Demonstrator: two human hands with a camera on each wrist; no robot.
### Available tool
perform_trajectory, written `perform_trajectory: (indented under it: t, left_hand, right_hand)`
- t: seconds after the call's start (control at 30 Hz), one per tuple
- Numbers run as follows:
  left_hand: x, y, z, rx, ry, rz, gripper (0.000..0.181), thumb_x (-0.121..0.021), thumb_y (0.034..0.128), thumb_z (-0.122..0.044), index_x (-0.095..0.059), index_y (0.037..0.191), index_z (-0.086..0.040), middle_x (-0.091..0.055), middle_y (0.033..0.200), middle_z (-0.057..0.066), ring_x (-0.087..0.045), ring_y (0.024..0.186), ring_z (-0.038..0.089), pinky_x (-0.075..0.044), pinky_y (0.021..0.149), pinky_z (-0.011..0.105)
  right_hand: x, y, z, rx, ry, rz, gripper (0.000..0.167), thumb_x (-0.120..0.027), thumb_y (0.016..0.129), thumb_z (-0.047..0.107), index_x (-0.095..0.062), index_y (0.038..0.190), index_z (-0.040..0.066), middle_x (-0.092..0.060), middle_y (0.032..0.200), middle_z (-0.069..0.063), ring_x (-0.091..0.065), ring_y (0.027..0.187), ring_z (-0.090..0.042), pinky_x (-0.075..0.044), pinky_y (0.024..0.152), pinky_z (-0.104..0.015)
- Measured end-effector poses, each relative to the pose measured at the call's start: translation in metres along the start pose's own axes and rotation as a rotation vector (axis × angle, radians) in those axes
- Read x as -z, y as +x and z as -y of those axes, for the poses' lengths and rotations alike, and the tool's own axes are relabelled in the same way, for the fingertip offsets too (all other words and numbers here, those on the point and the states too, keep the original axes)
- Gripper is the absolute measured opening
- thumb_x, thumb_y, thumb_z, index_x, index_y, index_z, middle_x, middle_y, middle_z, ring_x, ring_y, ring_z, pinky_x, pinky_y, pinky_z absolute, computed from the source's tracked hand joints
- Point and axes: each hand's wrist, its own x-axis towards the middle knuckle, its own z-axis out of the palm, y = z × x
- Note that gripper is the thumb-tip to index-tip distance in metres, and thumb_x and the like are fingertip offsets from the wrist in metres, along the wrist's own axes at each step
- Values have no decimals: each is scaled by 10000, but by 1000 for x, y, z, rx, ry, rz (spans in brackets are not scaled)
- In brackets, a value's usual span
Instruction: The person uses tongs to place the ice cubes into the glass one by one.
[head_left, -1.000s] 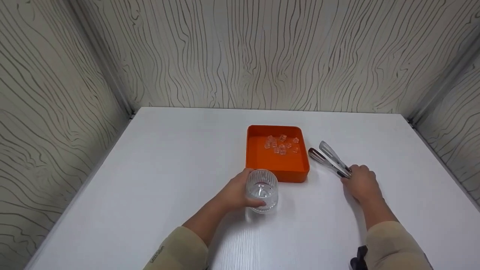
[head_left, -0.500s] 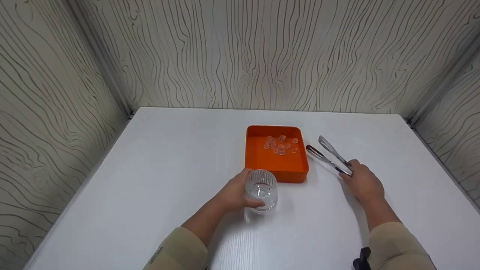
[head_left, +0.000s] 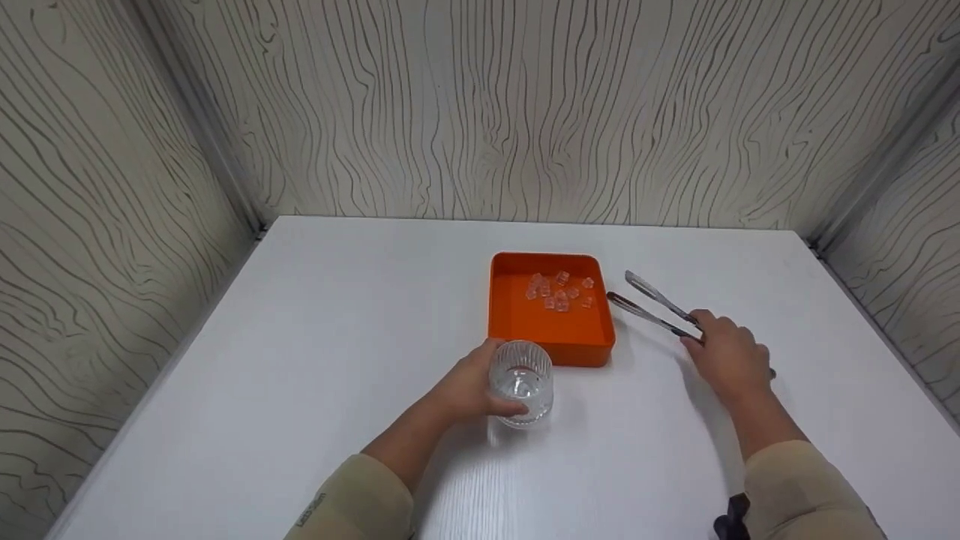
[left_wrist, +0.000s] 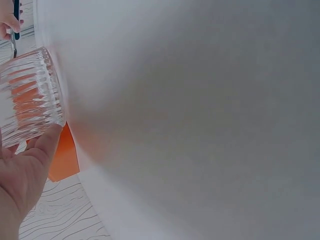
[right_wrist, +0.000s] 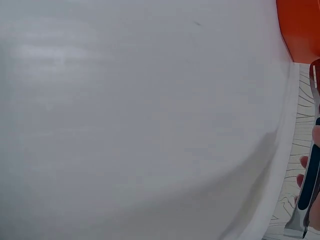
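As your left hand (head_left: 466, 386) wraps its fingers round the glass (head_left: 523, 380) near the orange tray (head_left: 551, 330) on the desk (head_left: 315, 337), your right hand (head_left: 727, 361) grips the spread tongs (head_left: 661, 299) beside that tray.

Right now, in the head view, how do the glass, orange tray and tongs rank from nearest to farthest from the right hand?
1. Tongs: held in the right hand.
2. Orange tray: left of the tongs.
3. Glass: also to the left, held in the left hand.
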Motion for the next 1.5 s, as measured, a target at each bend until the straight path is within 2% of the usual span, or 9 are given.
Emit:
perform_trajectory:
  t: [0.13,0.23,0.53,0.73,1.0,1.13,1.3,1.5]
  left_hand:
    - [0,0,0,0,1,0,866,-863,552,-377,-370,1260,-308,-504,1205,-101,-476,1110,150,-432,948,410]
    - [1,-1,-1,2,3,3,863,-862,555,-377,-368,1259,-308,-502,1208,-101,-473,1112,150,-428,953,411]
    - [1,0,-4,8,15,13,838,-864,561,-352,-378,1243,-297,-507,1195,-105,-477,1106,141,-424,959,403]
    - [-1,1,-2,26,-8,13,853,-864,548,-377,-374,1245,-340,-500,1211,-126,-470,1132,138,-420,963,411]
    - [1,0,0,19,3,9,849,-855,554,-403,-372,1249,-339,-497,1226,-116,-466,1141,144,-425,956,415]
    - [0,0,-1,19,5,9,851,-856,556,-398,-373,1254,-335,-498,1228,-112,-466,1141,147,-430,951,413]
    - [1,1,-1,17,10,9,842,-860,555,-387,-378,1243,-330,-501,1209,-117,-468,1124,139,-430,952,405]
    - [1,1,-1,-22,-10,9,824,-863,562,-351,-385,1233,-323,-508,1195,-122,-475,1105,124,-423,959,395]
  right_hand:
    - [3,1,1,-19,-64,-12,425,-575,889,294,-449,1262,136,-498,1038,-225,-420,930,-448,-348,665,-662]
    - [7,1,1,-24,-75,-5,428,-570,891,302,-438,1270,152,-462,1058,-235,-396,944,-450,-341,676,-690]
    - [23,4,1,24,-54,-52,424,-559,901,286,-429,1277,136,-448,1036,-230,-403,919,-428,-343,652,-576]
    - [38,10,9,33,-47,-64,426,-548,908,256,-414,1288,118,-430,1048,-242,-389,927,-427,-346,671,-576]
    - [51,14,25,35,-43,-21,455,-518,926,314,-375,1330,162,-404,1111,-222,-366,1002,-426,-368,681,-637]
    - [56,14,32,68,-50,-18,446,-527,923,311,-386,1320,165,-415,1096,-214,-374,989,-415,-353,695,-586]
    - [59,18,42,78,-46,27,440,-542,915,318,-403,1303,163,-419,1102,-201,-372,1000,-402,-355,696,-567]
    - [58,23,55,70,-79,85,441,-575,892,334,-431,1272,163,-443,1074,-182,-397,978,-391,-399,650,-559]
